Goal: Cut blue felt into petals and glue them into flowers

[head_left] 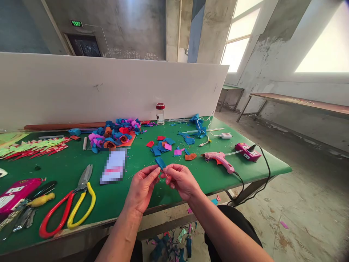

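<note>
Over the front edge of the green table [114, 202], my left hand [144, 187] and my right hand [180, 179] meet, both closed. Between their fingertips is a small piece of blue crepe paper [160, 163], pinched from both sides. A thin wire seems to run by the fingers, but its ends are hard to make out. Just beyond the hands lie several cut paper pieces: blue ones [156, 150], a pink one [177, 152] and an orange one [190, 156]. Right of them rests a pink glue gun [220, 160] with its nozzle pointing left.
Scissors [81, 185] with red and yellow handles lie at left, near keys [25, 218] and a magenta case [19, 196]. Behind are paper flowers [114, 134], a lidded jar [160, 114] and a white board [114, 91]. A magenta power strip [248, 152] trails a black cord at right.
</note>
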`<state>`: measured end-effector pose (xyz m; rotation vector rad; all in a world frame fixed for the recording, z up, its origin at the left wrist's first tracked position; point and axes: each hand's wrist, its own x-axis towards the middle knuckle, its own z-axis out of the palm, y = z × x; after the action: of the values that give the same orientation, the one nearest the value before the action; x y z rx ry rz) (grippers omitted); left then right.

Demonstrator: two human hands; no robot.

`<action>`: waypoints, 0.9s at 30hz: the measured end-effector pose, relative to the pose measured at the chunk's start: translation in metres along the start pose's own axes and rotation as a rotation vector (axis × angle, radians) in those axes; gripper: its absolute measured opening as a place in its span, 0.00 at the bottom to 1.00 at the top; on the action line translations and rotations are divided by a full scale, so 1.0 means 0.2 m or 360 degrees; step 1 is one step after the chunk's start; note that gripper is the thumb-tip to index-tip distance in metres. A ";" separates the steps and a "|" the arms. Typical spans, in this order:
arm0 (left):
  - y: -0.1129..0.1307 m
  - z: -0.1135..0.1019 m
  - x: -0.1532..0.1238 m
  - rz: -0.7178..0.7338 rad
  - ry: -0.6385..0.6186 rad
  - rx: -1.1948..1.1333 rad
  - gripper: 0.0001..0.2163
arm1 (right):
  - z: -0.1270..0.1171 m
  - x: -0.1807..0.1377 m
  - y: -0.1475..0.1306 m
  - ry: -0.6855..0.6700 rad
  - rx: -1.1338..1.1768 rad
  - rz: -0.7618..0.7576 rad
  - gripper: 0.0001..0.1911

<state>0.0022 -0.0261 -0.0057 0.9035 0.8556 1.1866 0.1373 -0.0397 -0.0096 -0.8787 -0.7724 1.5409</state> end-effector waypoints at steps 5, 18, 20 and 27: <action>-0.01 0.02 0.00 -0.0048 0.0101 -0.0074 0.13 | 0.01 -0.01 0.00 0.0010 -0.0009 -0.0008 0.16; 0.00 0.02 -0.01 -0.0057 0.0145 -0.0142 0.13 | 0.08 -0.03 0.08 0.0034 -0.0499 -0.0513 0.08; 0.01 0.02 -0.01 -0.0054 0.0157 -0.0115 0.13 | 0.07 -0.04 0.08 0.0055 -0.0620 -0.0564 0.06; 0.01 0.01 -0.01 -0.0019 0.0152 -0.0093 0.13 | 0.07 -0.04 0.08 0.0026 -0.0561 -0.0538 0.09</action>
<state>0.0021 -0.0280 -0.0029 0.7984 0.8973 1.2459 0.1177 -0.0502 -0.0143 -0.9560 -1.1401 1.1161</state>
